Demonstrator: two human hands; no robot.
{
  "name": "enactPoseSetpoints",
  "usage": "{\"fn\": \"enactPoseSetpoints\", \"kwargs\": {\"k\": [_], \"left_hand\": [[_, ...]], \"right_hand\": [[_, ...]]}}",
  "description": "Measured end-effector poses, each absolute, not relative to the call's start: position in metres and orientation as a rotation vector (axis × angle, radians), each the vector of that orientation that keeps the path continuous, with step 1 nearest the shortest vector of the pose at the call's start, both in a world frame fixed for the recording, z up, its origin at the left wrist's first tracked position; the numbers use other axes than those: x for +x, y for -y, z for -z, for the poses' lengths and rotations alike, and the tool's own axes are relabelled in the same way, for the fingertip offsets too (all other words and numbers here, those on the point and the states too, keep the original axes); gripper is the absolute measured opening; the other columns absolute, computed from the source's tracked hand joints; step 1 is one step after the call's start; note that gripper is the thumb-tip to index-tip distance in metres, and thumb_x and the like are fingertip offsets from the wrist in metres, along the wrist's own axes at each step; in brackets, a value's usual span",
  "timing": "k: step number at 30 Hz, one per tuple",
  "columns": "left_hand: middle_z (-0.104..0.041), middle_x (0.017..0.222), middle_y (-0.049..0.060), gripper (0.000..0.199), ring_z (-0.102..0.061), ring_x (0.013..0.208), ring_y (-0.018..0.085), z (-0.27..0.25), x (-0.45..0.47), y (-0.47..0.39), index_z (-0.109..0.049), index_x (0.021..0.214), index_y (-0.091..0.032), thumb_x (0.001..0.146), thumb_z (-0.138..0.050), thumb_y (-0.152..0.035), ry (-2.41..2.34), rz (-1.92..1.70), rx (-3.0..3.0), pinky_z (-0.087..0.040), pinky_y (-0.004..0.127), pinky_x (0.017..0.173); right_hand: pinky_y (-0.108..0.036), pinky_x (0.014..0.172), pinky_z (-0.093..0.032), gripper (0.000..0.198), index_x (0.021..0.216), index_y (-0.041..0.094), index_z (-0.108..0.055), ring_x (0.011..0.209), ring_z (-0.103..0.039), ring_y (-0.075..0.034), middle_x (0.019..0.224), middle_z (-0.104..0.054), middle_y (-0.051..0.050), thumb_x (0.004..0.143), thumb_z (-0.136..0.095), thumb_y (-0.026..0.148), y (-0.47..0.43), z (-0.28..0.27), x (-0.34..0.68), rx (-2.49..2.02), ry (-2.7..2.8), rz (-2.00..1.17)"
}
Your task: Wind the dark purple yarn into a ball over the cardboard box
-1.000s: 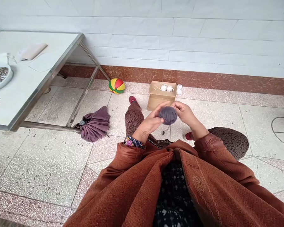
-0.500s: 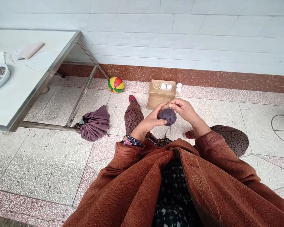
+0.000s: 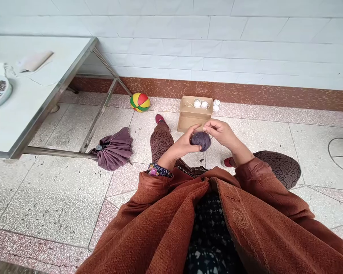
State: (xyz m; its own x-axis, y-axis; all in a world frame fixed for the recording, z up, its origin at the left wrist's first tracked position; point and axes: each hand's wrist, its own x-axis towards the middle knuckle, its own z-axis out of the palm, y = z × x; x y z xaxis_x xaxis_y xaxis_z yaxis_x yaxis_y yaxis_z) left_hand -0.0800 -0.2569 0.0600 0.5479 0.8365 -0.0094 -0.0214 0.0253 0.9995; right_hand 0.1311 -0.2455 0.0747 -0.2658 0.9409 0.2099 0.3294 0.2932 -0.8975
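My left hand curls around one side of a dark purple ball of yarn, thumb and fingers gripping it above the floor. On the other side, my right hand is closed in a pinch at the ball's upper edge. A thin yarn strand shows just under those fingers, though its exact place in the pinch is hard to see. Beyond the hands an open cardboard box rests on the floor. Two white yarn balls lie in its raised lid part, and more white balls sit beside it.
To the left stands a metal-framed table bearing a round tray and a folded cloth. A purple folded umbrella leans by its lower bar. Near the wall is a colourful ball. A thin wire ring lies at right.
The yarn ball and both hands have shifted very slightly to the left. My left hand still grips the ball, and my right fingers remain pinched.
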Motion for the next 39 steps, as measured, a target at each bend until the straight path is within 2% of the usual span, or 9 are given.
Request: {"fn": "enactPoseSetpoints", "kwargs": {"k": [4, 8, 12, 17, 22, 27, 31, 35, 39], "left_hand": [[-0.061, 0.133, 0.008, 0.085, -0.058, 0.125, 0.029, -0.069, -0.074, 0.262, -0.050, 0.148, -0.031, 0.069, -0.080, -0.041, -0.566, -0.892, 1.113, -0.043, 0.048, 0.111], [-0.061, 0.131, 0.009, 0.074, -0.056, 0.126, 0.026, -0.060, -0.072, 0.253, -0.053, 0.142, -0.028, 0.072, -0.075, -0.036, -0.817, -1.110, 1.029, -0.040, 0.047, 0.114], [-0.055, 0.137, 0.013, 0.084, -0.052, 0.129, 0.031, -0.049, -0.075, 0.250, -0.056, 0.140, -0.021, 0.061, -0.084, -0.028, -1.150, -1.043, 1.259, -0.035, 0.050, 0.118], [-0.060, 0.138, 0.011, 0.086, -0.053, 0.133, 0.034, -0.060, -0.076, 0.260, -0.056, 0.143, -0.024, 0.062, -0.085, -0.033, -0.707, -0.772, 1.272, -0.038, 0.051, 0.116], [-0.065, 0.130, 0.011, 0.079, -0.058, 0.129, 0.032, -0.073, -0.073, 0.264, -0.055, 0.143, -0.027, 0.069, -0.078, -0.044, -0.510, -0.895, 0.947, -0.047, 0.048, 0.108], [-0.063, 0.129, 0.008, 0.073, -0.059, 0.123, 0.025, -0.061, -0.071, 0.254, -0.053, 0.142, -0.027, 0.072, -0.072, -0.035, -0.814, -1.151, 0.906, -0.044, 0.045, 0.110], [-0.060, 0.132, 0.010, 0.084, -0.055, 0.126, 0.029, -0.049, -0.075, 0.253, -0.054, 0.142, -0.022, 0.062, -0.081, -0.026, -1.056, -1.004, 1.227, -0.038, 0.048, 0.115], [-0.061, 0.134, 0.009, 0.091, -0.055, 0.126, 0.031, -0.055, -0.077, 0.262, -0.051, 0.148, -0.027, 0.064, -0.084, -0.031, -0.699, -0.769, 1.277, -0.039, 0.049, 0.113], [-0.064, 0.133, 0.009, 0.081, -0.056, 0.129, 0.032, -0.063, -0.074, 0.266, -0.059, 0.141, -0.027, 0.063, -0.082, -0.035, -0.480, -0.819, 1.063, -0.040, 0.047, 0.113]], "right_hand": [[-0.030, 0.067, -0.042, 0.035, 0.080, 0.022, -0.065, 0.069, -0.053, -0.017, 0.072, -0.061, 0.000, 0.097, -0.061, 0.052, 0.251, -0.054, 0.133, -1.233, 1.722, -0.987], [-0.030, 0.067, -0.044, 0.034, 0.085, 0.023, -0.070, 0.073, -0.057, -0.018, 0.073, -0.064, -0.001, 0.098, -0.061, 0.053, 0.269, -0.053, 0.127, -1.219, 1.823, -1.078], [-0.029, 0.065, -0.043, 0.035, 0.087, 0.022, -0.072, 0.068, -0.055, -0.016, 0.074, -0.065, -0.001, 0.096, -0.064, 0.055, 0.269, -0.072, 0.125, -1.137, 1.897, -1.136], [-0.029, 0.067, -0.041, 0.037, 0.080, 0.021, -0.067, 0.069, -0.052, -0.015, 0.075, -0.063, 0.000, 0.092, -0.067, 0.056, 0.249, -0.079, 0.132, -1.145, 1.778, -1.059], [-0.029, 0.065, -0.039, 0.040, 0.078, 0.021, -0.062, 0.067, -0.048, -0.015, 0.070, -0.055, 0.002, 0.094, -0.062, 0.059, 0.250, -0.060, 0.134, -1.209, 1.673, -1.027], [-0.030, 0.068, -0.043, 0.036, 0.085, 0.022, -0.069, 0.072, -0.055, -0.017, 0.076, -0.064, -0.001, 0.096, -0.063, 0.055, 0.268, -0.066, 0.124, -1.144, 1.815, -1.130], [-0.031, 0.070, -0.045, 0.033, 0.086, 0.023, -0.071, 0.072, -0.056, -0.017, 0.080, -0.067, -0.002, 0.095, -0.065, 0.054, 0.265, -0.082, 0.125, -1.089, 1.819, -1.095], [-0.032, 0.072, -0.044, 0.035, 0.082, 0.023, -0.068, 0.073, -0.055, -0.017, 0.078, -0.064, -0.001, 0.092, -0.067, 0.056, 0.251, -0.074, 0.135, -1.172, 1.712, -0.958], [-0.030, 0.067, -0.041, 0.041, 0.080, 0.022, -0.064, 0.067, -0.050, -0.016, 0.071, -0.058, 0.001, 0.092, -0.063, 0.061, 0.251, -0.045, 0.138, -1.314, 1.622, -0.964]]}}
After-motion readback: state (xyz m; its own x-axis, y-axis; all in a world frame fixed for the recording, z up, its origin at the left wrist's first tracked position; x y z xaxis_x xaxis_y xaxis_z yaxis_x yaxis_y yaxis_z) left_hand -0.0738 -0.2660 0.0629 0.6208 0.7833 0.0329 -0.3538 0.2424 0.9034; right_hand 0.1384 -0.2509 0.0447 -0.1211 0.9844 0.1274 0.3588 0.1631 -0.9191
